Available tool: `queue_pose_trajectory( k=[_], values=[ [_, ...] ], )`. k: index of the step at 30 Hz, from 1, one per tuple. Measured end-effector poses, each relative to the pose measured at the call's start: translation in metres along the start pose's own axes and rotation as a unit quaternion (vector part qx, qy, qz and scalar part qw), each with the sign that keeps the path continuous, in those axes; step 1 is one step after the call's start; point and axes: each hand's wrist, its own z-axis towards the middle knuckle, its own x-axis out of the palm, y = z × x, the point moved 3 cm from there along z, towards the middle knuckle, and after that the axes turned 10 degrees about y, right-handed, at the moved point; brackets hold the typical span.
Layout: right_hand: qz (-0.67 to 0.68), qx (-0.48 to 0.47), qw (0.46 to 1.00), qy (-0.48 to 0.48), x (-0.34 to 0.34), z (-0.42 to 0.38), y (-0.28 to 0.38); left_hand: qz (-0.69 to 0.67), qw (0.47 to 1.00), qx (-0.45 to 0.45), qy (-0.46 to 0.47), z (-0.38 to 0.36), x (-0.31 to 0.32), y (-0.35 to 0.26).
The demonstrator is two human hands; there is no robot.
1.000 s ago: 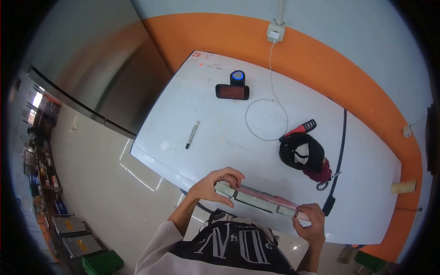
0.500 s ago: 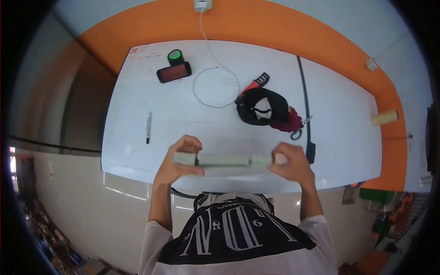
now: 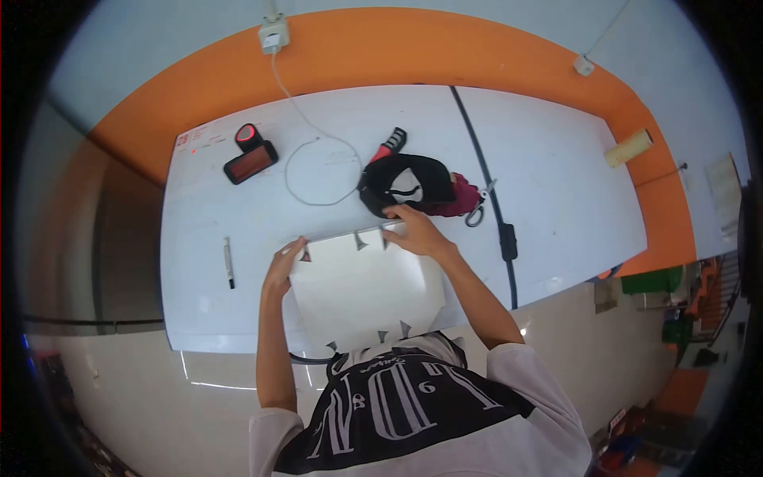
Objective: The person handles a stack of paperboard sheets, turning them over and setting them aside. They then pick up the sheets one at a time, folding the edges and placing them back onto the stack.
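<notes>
A pale, flat sheet (image 3: 366, 282) with dark, wedge-shaped notches along its far and near edges lies over the table's front edge, close to my shirt. My left hand (image 3: 284, 269) grips its far left corner, fingers bent over the edge. Further right, my right hand (image 3: 415, 230) holds the far edge between thumb and fingers, just in front of a black cap (image 3: 425, 180).
Maroon cloth (image 3: 465, 196), scissors (image 3: 475, 215) and a red-black handle (image 3: 389, 146) surround the cap. A looped white cable (image 3: 288, 179), phone (image 3: 251, 162), round red-lit device (image 3: 247, 135) and marker (image 3: 229, 262) lie left. A black cable (image 3: 477, 143) crosses the right side.
Earlier the pale object was seen as a narrow, blurred strip between my hands; now its broad face shows. My right hand has moved left and away from me. The device's light turned from green to red.
</notes>
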Motion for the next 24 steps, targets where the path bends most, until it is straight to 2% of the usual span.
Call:
queue_pose_trajectory(
  k=[2,4,6,8,9,11,12,13,14,16,18,20,21,23,24],
  values=[
    [0.013,0.009,0.999,-0.035,-0.001,-0.002,-0.001,-0.023,0.999,-0.019,-0.013,0.005,-0.007,0.010],
    [0.087,0.144,0.980,-0.110,-0.012,-0.005,0.004,-0.007,0.999,-0.024,-0.019,0.011,-0.013,0.017],
    [0.060,0.170,0.978,-0.108,-0.017,0.000,-0.005,0.014,0.999,-0.029,-0.031,0.013,-0.011,0.019],
    [-0.109,0.154,0.981,-0.034,-0.007,0.004,-0.038,0.012,0.999,-0.019,-0.041,0.005,-0.005,0.011],
    [-0.111,0.159,0.980,-0.038,-0.018,0.004,-0.035,0.014,0.999,-0.020,-0.035,0.008,-0.005,0.012],
    [0.015,0.139,0.966,-0.217,-0.059,-0.002,-0.018,0.031,0.995,-0.002,-0.090,0.009,-0.013,0.020],
    [-0.018,0.116,0.948,-0.296,-0.086,-0.005,-0.025,0.028,0.995,-0.005,-0.092,0.005,-0.013,0.025],
    [-0.019,0.155,0.926,-0.343,-0.114,-0.014,-0.030,0.064,0.991,0.016,-0.121,0.001,-0.016,0.027],
    [0.080,0.199,0.911,-0.351,-0.148,-0.025,-0.021,0.103,0.983,0.037,-0.147,-0.003,-0.018,0.026],
    [0.097,0.118,0.892,-0.426,-0.200,-0.050,-0.024,0.138,0.973,0.044,-0.178,-0.023,0.004,0.014],
    [0.046,0.083,0.882,-0.462,-0.243,-0.083,-0.027,0.170,0.962,0.052,-0.207,-0.030,0.019,0.016],
    [-0.016,0.127,0.871,-0.475,-0.274,-0.120,-0.042,0.144,0.958,0.125,-0.216,-0.032,0.025,0.029],
    [-0.017,0.129,0.870,-0.475,-0.285,-0.133,-0.052,0.144,0.958,0.123,-0.214,-0.032,0.026,0.035],
    [-0.109,0.218,0.834,-0.496,-0.299,-0.164,-0.085,0.130,0.958,0.138,-0.218,-0.030,0.027,0.043],
    [-0.110,0.221,0.833,-0.496,-0.304,-0.182,-0.119,0.131,0.958,0.136,-0.216,-0.027,0.029,0.048]
  ],
)
